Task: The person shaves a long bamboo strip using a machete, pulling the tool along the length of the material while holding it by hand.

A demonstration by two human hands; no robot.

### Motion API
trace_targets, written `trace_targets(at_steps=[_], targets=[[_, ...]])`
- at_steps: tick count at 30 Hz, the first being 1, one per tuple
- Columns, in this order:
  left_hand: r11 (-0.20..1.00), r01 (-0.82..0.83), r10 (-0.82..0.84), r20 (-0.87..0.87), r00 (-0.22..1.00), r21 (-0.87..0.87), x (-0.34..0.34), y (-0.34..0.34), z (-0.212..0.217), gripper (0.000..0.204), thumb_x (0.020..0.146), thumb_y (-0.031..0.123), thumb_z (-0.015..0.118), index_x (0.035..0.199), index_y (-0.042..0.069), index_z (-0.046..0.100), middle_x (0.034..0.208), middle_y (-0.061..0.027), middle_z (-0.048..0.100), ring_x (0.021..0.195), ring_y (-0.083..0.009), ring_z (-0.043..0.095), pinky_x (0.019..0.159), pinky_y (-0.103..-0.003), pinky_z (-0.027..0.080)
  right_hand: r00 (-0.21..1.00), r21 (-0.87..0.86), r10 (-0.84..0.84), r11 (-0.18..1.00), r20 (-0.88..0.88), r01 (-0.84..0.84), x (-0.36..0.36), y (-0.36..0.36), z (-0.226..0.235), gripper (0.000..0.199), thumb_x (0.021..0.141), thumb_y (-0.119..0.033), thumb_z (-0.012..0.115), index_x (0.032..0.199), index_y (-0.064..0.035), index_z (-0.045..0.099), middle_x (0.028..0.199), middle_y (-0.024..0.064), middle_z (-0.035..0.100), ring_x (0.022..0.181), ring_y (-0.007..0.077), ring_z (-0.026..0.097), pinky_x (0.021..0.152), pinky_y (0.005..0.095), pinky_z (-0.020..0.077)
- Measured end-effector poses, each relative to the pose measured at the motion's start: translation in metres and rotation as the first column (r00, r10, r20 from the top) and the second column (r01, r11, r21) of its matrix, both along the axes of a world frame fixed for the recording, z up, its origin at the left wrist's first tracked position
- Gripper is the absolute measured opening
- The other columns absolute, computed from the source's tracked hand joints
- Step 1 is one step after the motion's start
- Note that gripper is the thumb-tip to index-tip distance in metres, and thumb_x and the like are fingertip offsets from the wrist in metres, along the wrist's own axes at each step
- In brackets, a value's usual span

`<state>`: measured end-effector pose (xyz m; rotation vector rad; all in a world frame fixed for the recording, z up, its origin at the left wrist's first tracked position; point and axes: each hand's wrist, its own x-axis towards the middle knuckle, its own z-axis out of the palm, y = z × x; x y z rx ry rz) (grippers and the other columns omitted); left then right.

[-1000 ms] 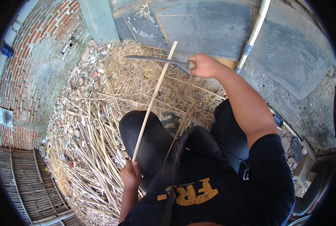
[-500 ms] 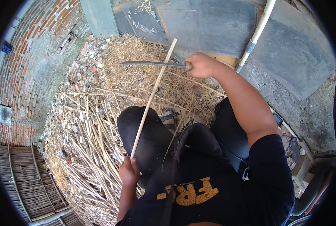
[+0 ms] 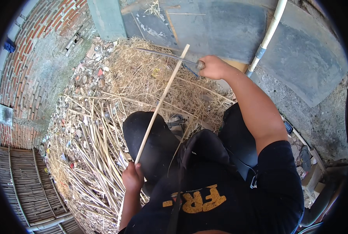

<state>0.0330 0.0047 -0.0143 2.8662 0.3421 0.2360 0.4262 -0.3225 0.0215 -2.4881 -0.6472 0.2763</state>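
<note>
My left hand (image 3: pixel 132 177) grips the near end of a long pale stick (image 3: pixel 161 102), which slants up and away over my dark-trousered knee (image 3: pixel 150 136). My right hand (image 3: pixel 213 67), arm stretched forward, is closed on the handle of a long curved blade (image 3: pixel 164 55). The blade lies across the far tip of the stick, pointing left. Under both lies a heap of dry straw and shavings (image 3: pixel 150 80).
Several cut canes (image 3: pixel 88 156) lie piled at the left with rubble. A brick wall (image 3: pixel 22 66) curves along the left, a woven bamboo panel (image 3: pixel 22 187) at lower left. A white pipe (image 3: pixel 267 35) leans on grey boards (image 3: pixel 236 31) ahead.
The blade in my right hand has moved up along the stick to its far tip. The stick and my left hand have hardly shifted.
</note>
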Motion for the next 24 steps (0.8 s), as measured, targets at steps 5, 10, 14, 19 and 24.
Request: trace_targets(at_steps=[5, 10, 14, 19, 24], targets=[[0.999, -0.034, 0.034, -0.046, 0.998, -0.014, -0.001, 0.002, -0.009, 0.027, 0.1, 0.02, 0.05, 0.08, 0.002, 0.049, 0.06, -0.0239, 0.055, 0.059, -0.0473, 0.057, 0.053, -0.054, 0.042, 0.981, -0.05, 0.185, 0.981, -0.052, -0.188, -0.049, 0.029, 0.025, 0.016, 0.073, -0.017, 0.065, 0.085, -0.0063, 0.066, 0.08, 0.0161, 0.066, 0.082, 0.0346, 0.066, 0.071, 0.047, 0.0514], [0.983, -0.007, 0.003, -0.025, 1.0, -0.186, 0.003, 0.01, -0.018, 0.031, 0.1, 0.022, 0.049, 0.078, 0.001, 0.049, 0.06, -0.0244, 0.054, 0.059, -0.0482, 0.057, 0.054, -0.053, 0.042, 0.954, -0.097, 0.294, 0.953, 0.059, -0.288, -0.045, 0.026, 0.023, 0.018, 0.072, -0.014, 0.066, 0.089, -0.0102, 0.069, 0.079, 0.0123, 0.068, 0.08, 0.031, 0.068, 0.069, 0.0465, 0.0523], [0.991, -0.056, 0.053, -0.027, 0.998, -0.125, 0.006, -0.001, -0.007, 0.029, 0.1, 0.021, 0.048, 0.08, 0.001, 0.05, 0.061, -0.0248, 0.055, 0.061, -0.0487, 0.058, 0.055, -0.052, 0.043, 0.995, -0.011, 0.09, 0.996, 0.041, -0.089, -0.01, 0.011, -0.001, 0.021, 0.074, -0.016, 0.066, 0.094, -0.0083, 0.069, 0.084, 0.0157, 0.069, 0.082, 0.0339, 0.068, 0.073, 0.0456, 0.0529], [0.993, -0.046, 0.043, -0.029, 0.999, -0.106, 0.002, -0.006, -0.001, 0.029, 0.101, 0.021, 0.047, 0.081, 0.0, 0.051, 0.062, -0.0254, 0.056, 0.063, -0.0493, 0.058, 0.056, -0.053, 0.043, 0.987, 0.031, 0.144, 0.989, 0.078, -0.146, -0.034, 0.027, 0.012, 0.019, 0.075, -0.018, 0.066, 0.091, -0.0098, 0.069, 0.084, 0.0148, 0.069, 0.082, 0.0347, 0.068, 0.074, 0.0472, 0.0531], [0.939, 0.059, -0.08, -0.047, 0.996, -0.34, 0.005, 0.009, 0.002, 0.044, 0.106, 0.035, 0.042, 0.078, 0.002, 0.048, 0.055, -0.013, 0.049, 0.05, -0.031, 0.051, 0.051, -0.04, 0.039, 0.882, -0.256, 0.403, 0.904, 0.246, -0.342, -0.067, 0.044, 0.037, 0.018, 0.073, -0.016, 0.067, 0.091, -0.0129, 0.07, 0.081, 0.0111, 0.069, 0.081, 0.032, 0.069, 0.072, 0.0473, 0.0545]])
